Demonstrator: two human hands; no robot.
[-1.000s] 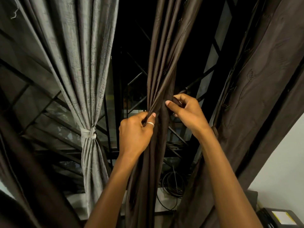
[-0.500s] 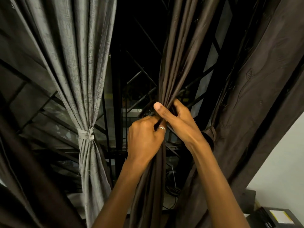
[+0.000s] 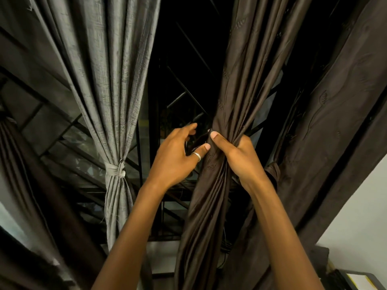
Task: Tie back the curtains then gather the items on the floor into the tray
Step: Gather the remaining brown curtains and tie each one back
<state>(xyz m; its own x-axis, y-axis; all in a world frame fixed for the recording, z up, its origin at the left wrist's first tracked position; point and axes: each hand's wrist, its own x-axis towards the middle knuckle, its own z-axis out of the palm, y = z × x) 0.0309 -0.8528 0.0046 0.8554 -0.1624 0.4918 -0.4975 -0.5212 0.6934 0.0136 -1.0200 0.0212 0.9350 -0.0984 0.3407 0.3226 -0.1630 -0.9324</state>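
Squeezing the brown curtain [image 3: 211, 185] into one tight bunch, the right hand [image 3: 240, 158] is closed around it, thumb pressed across the front, likely to keep the folds gathered for tying. The left hand [image 3: 176, 158], fingers loosely spread and gripping nothing, hovers just beside it, thumb touching the cloth. Off to the left hangs one grey curtain [image 3: 109, 91], already cinched by its knotted tie [image 3: 115, 170]. Two curtains counted here between darker drapes; tray and floor items aren't in view.
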